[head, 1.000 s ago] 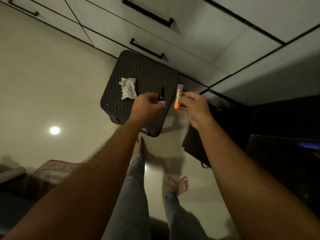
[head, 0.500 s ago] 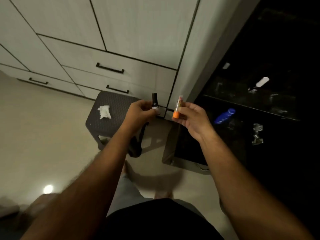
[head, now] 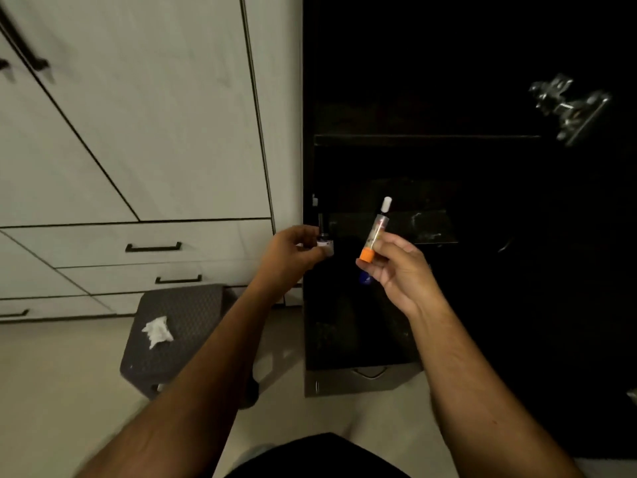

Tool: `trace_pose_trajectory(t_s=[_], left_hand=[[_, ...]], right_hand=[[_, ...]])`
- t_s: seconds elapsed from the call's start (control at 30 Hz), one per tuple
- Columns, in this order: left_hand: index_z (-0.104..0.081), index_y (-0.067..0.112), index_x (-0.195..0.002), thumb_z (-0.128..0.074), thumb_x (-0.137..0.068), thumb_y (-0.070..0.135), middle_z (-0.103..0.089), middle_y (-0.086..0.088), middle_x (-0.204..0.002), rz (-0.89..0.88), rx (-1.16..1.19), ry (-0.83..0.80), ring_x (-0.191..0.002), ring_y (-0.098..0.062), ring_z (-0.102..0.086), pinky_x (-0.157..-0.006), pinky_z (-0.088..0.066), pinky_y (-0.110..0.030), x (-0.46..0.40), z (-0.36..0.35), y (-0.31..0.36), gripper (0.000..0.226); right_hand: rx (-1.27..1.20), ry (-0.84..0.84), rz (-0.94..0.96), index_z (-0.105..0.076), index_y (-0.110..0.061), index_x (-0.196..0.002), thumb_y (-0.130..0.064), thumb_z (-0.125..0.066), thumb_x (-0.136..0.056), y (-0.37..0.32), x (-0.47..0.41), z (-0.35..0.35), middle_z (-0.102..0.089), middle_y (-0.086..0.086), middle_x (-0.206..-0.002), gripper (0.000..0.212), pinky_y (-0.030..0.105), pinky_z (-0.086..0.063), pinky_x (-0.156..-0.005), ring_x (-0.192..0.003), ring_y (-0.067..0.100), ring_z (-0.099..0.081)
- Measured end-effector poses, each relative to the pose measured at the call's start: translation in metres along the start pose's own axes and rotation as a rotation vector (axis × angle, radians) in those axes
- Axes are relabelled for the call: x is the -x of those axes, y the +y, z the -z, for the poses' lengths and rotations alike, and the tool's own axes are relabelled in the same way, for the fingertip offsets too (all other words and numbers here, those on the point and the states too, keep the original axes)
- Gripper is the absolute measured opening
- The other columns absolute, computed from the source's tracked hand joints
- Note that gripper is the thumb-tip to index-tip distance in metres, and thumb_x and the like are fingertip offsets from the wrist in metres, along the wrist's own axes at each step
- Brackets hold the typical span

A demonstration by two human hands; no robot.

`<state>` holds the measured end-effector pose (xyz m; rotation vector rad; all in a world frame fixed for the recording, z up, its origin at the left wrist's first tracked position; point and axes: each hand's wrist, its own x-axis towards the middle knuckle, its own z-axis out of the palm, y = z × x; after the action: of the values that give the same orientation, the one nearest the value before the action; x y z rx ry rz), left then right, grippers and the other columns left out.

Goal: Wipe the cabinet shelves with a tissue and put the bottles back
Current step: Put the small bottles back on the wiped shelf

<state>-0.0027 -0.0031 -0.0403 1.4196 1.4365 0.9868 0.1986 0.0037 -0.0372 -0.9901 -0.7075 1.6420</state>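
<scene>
Head view: left hand (head: 293, 251) grips small bottle (head: 324, 241); right hand (head: 396, 267) pinches orange-capped tube (head: 374, 236)

**Count of things in view**

Two hands: the left hand (head: 293, 251) and the right hand (head: 396, 267), each holding one item. Two small bottles are held: one dark-capped bottle (head: 325, 241) at left and one clear tube with an orange end (head: 374, 238) at right. A blue object (head: 364, 278) shows just behind the right hand, possibly a third bottle; the dark hides its shape. One crumpled tissue (head: 158, 331) lies on one dark stool (head: 179, 339). Three black drawer handles (head: 153, 247) show on the pale cabinet fronts at left. One metal hinge (head: 568, 108) gleams far right. At least two dark shelves (head: 427, 139) can be counted.
</scene>
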Motion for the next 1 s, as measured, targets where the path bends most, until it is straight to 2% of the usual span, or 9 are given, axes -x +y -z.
trace_pose_trajectory(t_s=[0.1, 0.2, 0.3, 0.47, 0.57, 0.7, 0.8, 0.87, 1.0], left_hand=[[-0.061, 0.012, -0.121, -0.074, -0.083, 0.028, -0.069, -0.001, -0.103, -0.057, 0.02, -0.037, -0.092, -0.013, -0.069, -0.081, -0.057, -0.028, -0.015, -0.001, 0.019, 0.043], [-0.06, 0.013, -0.123, -0.074, -0.083, 0.027, -0.069, 0.0, -0.104, -0.096, 0.018, -0.06, -0.095, -0.012, -0.068, -0.084, -0.056, -0.029, -0.025, -0.002, 0.036, 0.044], [-0.06, 0.014, -0.121, -0.073, -0.083, 0.019, -0.069, 0.001, -0.103, -0.132, 0.044, -0.074, -0.093, -0.008, -0.068, -0.081, -0.056, -0.024, -0.03, -0.003, 0.05, 0.04], [-0.059, 0.016, -0.118, -0.072, -0.084, 0.013, -0.067, 0.003, -0.101, -0.194, 0.073, -0.078, -0.089, -0.005, -0.068, -0.076, -0.055, -0.017, -0.038, -0.006, 0.073, 0.037], [-0.06, 0.014, -0.122, -0.073, -0.083, 0.016, -0.067, 0.002, -0.105, -0.234, 0.056, -0.056, -0.092, -0.009, -0.068, -0.081, -0.056, -0.023, -0.047, -0.008, 0.092, 0.041], [-0.059, 0.013, -0.118, -0.073, -0.082, 0.012, -0.066, 0.002, -0.101, -0.316, 0.071, -0.03, -0.086, -0.008, -0.069, -0.075, -0.055, -0.018, -0.06, -0.019, 0.126, 0.038], [-0.059, 0.02, -0.109, -0.072, -0.082, 0.01, -0.064, 0.005, -0.095, -0.379, 0.061, 0.013, -0.072, 0.0, -0.066, -0.068, -0.052, -0.014, -0.072, -0.028, 0.146, 0.032], [-0.058, 0.021, -0.11, -0.072, -0.083, 0.011, -0.063, 0.007, -0.091, -0.392, 0.047, 0.074, -0.062, 0.006, -0.061, -0.063, -0.05, -0.013, -0.082, -0.03, 0.156, 0.031], [-0.057, 0.026, -0.11, -0.074, -0.083, 0.018, -0.064, 0.011, -0.084, -0.395, -0.044, 0.233, -0.068, 0.005, -0.064, -0.069, -0.053, -0.014, -0.105, -0.035, 0.173, 0.032]], right_hand=[[0.018, 0.053, 0.105, -0.065, -0.005, -0.101, 0.002, -0.056, -0.092, -0.02, 0.001, -0.002, -0.066, 0.009, -0.092, 0.016, 0.036, -0.059, -0.076, -0.089, 0.02, -0.064], [0.033, 0.08, 0.179, -0.065, -0.008, -0.101, 0.002, -0.055, -0.093, -0.036, 0.001, -0.006, -0.066, 0.008, -0.095, 0.016, 0.036, -0.059, -0.078, -0.09, 0.019, -0.065], [0.018, 0.091, 0.214, -0.065, -0.008, -0.101, 0.002, -0.054, -0.093, -0.044, 0.003, -0.009, -0.067, 0.006, -0.091, 0.017, 0.034, -0.059, -0.078, -0.088, 0.017, -0.066], [-0.012, 0.093, 0.225, -0.065, -0.008, -0.104, 0.0, -0.055, -0.092, -0.056, 0.002, -0.012, -0.067, 0.009, -0.102, 0.017, 0.033, -0.058, -0.077, -0.094, 0.017, -0.066], [0.013, 0.08, 0.257, -0.065, -0.007, -0.103, 0.0, -0.057, -0.091, -0.076, -0.002, -0.012, -0.07, 0.009, -0.098, 0.016, 0.035, -0.059, -0.078, -0.093, 0.019, -0.068], [0.111, 0.058, 0.364, -0.062, -0.006, -0.107, 0.003, -0.059, -0.09, -0.113, -0.013, -0.008, -0.071, 0.002, -0.085, 0.02, 0.038, -0.059, -0.082, -0.084, 0.017, -0.068], [0.203, 0.064, 0.458, -0.061, -0.006, -0.114, 0.004, -0.06, -0.089, -0.142, -0.026, -0.002, -0.071, -0.003, -0.08, 0.028, 0.04, -0.059, -0.083, -0.082, 0.014, -0.069], [0.254, 0.086, 0.514, -0.064, -0.008, -0.111, 0.004, -0.061, -0.088, -0.159, -0.036, 0.002, -0.069, -0.006, -0.074, 0.026, 0.04, -0.059, -0.082, -0.078, 0.012, -0.068], [0.35, 0.115, 0.613, -0.068, -0.006, -0.107, 0.002, -0.065, -0.088, -0.188, -0.059, 0.009, -0.067, -0.006, -0.075, 0.021, 0.039, -0.059, -0.081, -0.082, 0.014, -0.067]])
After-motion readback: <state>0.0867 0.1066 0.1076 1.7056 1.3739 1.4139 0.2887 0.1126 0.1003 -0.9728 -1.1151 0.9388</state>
